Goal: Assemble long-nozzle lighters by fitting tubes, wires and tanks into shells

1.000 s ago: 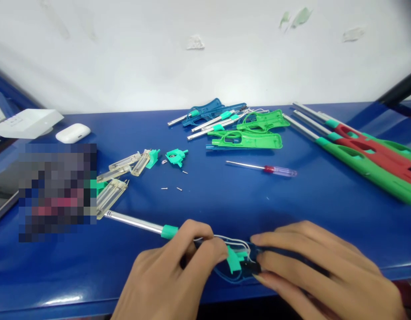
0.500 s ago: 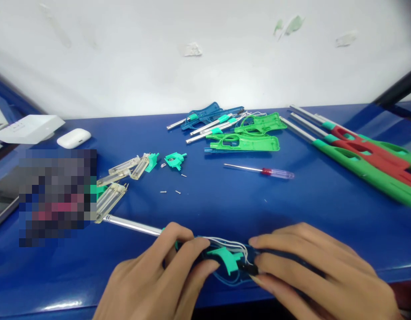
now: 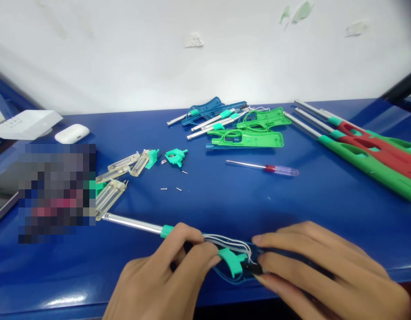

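Note:
At the table's front edge lies an opened long-nosed lighter, with a metal tube (image 3: pixel 133 223), a blue half shell (image 3: pixel 227 278) and a teal trigger (image 3: pixel 232 261). White wires (image 3: pixel 227 240) run along it to a black igniter piece (image 3: pixel 253 267). My left hand (image 3: pixel 168 271) is closed on the lighter just behind the teal collar (image 3: pixel 166 230), thumb and index finger pinched beside the trigger. With fingertips and thumb, my right hand (image 3: pixel 320 269) grips the handle end around the black piece. My fingers hide part of the shell.
A screwdriver (image 3: pixel 262 167) and small screws (image 3: pixel 179 189) lie mid-table. Clear fuel tanks (image 3: pixel 112 195) and a teal trigger part (image 3: pixel 176 157) are left. Green half shells (image 3: pixel 248 139) and metal tubes lie behind; assembled lighters (image 3: pixel 368 155) sit right. A white earbud case (image 3: pixel 72 134) stands left.
My left thumb has moved in against the index finger, closing the gap beside the trigger, and the teal collar shows more. The view has shifted slightly; my right hand keeps its grip.

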{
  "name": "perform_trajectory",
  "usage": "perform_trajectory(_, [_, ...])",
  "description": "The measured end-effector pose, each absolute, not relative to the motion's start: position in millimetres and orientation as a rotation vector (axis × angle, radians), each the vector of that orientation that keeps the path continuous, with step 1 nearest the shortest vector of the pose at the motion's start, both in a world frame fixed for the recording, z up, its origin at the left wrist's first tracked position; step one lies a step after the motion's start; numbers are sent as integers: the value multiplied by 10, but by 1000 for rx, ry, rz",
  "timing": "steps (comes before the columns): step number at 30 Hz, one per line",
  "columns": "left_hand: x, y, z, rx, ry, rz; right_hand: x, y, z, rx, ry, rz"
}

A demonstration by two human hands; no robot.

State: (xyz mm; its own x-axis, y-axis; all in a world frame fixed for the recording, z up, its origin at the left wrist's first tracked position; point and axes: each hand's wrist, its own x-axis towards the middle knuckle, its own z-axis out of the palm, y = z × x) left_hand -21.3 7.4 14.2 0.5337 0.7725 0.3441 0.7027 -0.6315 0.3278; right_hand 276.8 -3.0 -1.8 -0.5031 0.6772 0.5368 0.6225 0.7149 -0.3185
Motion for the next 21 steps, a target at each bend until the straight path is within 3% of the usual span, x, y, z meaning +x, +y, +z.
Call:
perform_trajectory(13, [-122, 189, 211, 2802, 1199, 755, 2779, 6, -4, -947, -2304, 99])
perform_trajectory(21, [-253, 122, 170, 2735, 1191, 561, 2739, 20, 41, -960, -2292, 79])
